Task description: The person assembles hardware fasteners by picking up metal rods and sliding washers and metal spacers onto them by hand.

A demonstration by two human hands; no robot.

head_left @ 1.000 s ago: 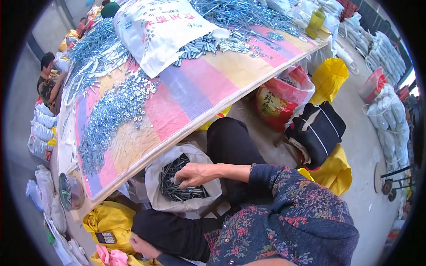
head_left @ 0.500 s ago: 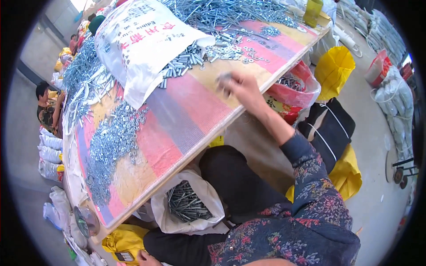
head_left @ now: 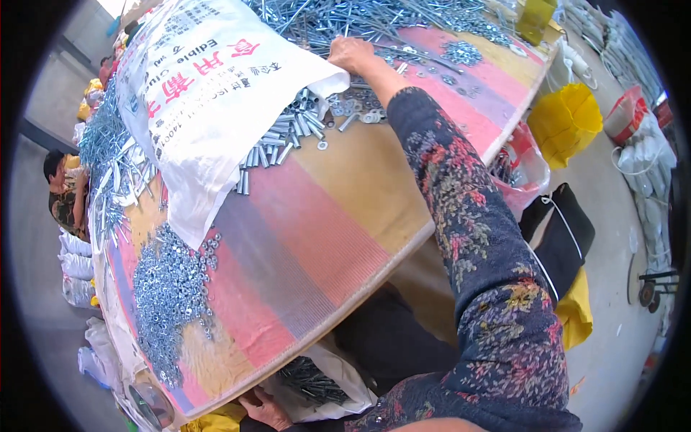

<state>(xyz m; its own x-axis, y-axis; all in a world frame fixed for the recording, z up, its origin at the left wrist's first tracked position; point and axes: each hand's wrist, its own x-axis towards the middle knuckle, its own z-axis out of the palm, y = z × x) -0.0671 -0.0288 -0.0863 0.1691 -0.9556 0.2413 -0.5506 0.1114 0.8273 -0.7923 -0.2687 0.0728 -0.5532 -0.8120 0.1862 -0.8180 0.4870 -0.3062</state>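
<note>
My right hand [head_left: 350, 55] reaches far across the table, its fingers curled at the edge of a heap of metal rods [head_left: 324, 23]. What lies inside the fingers is hidden. Close beside it is the corner of a white printed sack [head_left: 209, 86], spread over part of the metal pieces. Short metal sleeves [head_left: 294, 129] and flat washers [head_left: 367, 115] lie just nearer than that hand. Low in the view, my left hand [head_left: 266, 412] is below the table edge, beside an open white sack [head_left: 349, 385] of dark metal bolts [head_left: 311, 381]; its fingertips are hard to make out.
A pile of nuts [head_left: 169, 288] covers the near left of the striped tabletop [head_left: 288, 237]. Right of the table stand a red-and-white bag [head_left: 529, 169] and a yellow bag [head_left: 565, 126]. Another person [head_left: 66, 187] is at the far left.
My right hand has moved away from me, from over the bare tabletop to the rod heap. My left hand has come up beside the open sack. The whole view has shifted.
</note>
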